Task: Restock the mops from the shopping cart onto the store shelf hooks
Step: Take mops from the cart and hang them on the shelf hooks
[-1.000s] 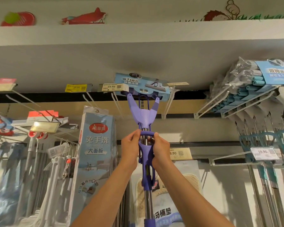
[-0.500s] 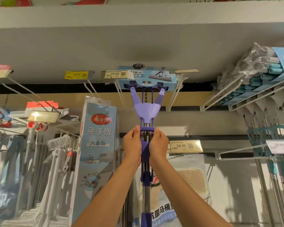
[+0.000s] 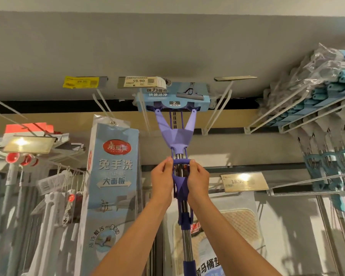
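A purple sponge mop (image 3: 176,136) with a steel pole stands upright in the middle of the head view. Its blue cardboard-wrapped head (image 3: 172,99) sits up between two white shelf hooks (image 3: 220,108), just under the grey shelf above. My left hand (image 3: 161,181) and my right hand (image 3: 198,180) grip the purple squeeze handle from either side, arms raised. The pole's lower end runs out of the frame.
A 59.90 price tag (image 3: 140,82) hangs over the left hook. Teal mops (image 3: 315,92) fill hooks at the upper right. A tall blue flat-mop box (image 3: 113,176) hangs left of my arms, with white mops (image 3: 48,212) beyond it. An 18.90 tag (image 3: 243,182) sits lower right.
The mop head has moved further back between the hooks, now behind the price tag. The view has tilted down, and both hands keep their grip.
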Demonstrator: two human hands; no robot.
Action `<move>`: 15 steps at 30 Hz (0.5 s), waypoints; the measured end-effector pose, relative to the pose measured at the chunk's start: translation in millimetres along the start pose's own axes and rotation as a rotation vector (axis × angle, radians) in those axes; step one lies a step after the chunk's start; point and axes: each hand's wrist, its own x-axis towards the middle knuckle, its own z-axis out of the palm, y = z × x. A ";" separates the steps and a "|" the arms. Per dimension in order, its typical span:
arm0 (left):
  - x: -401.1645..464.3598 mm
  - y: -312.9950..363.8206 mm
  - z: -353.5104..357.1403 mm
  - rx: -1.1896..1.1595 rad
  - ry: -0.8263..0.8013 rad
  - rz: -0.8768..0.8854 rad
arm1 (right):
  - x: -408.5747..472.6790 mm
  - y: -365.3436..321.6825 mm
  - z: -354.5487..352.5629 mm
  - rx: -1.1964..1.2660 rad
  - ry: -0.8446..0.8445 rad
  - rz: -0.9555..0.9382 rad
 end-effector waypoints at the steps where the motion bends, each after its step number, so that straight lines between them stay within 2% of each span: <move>1: 3.7 -2.6 -1.0 0.000 -0.019 0.004 | 4.0 3.4 2.0 0.007 0.005 0.003; 8: 30.3 -19.3 -3.4 0.056 -0.065 0.022 | 27.2 22.2 9.0 0.023 0.006 0.020; 15: 53.6 -35.8 -0.9 0.138 -0.098 -0.034 | 48.6 37.9 13.0 0.035 0.009 0.032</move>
